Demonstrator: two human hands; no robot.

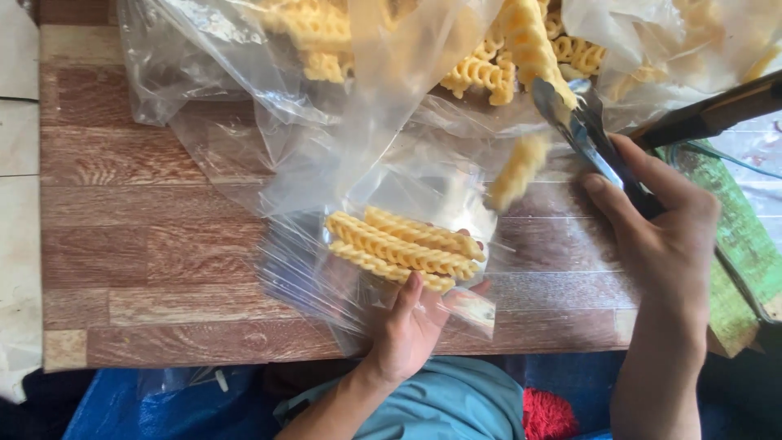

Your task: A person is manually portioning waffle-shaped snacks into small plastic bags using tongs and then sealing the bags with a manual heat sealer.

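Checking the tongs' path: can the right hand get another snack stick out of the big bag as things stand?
Probably yes. The right hand holds metal tongs whose tips already lie at the big bag's open mouth, against the yellow twisted sticks, with nothing between.

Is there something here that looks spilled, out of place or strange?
Yes. One snack is blurred in mid-air, loose below the tongs in the right hand, above the small bag that the left hand holds. Nothing lies spilled on the table.
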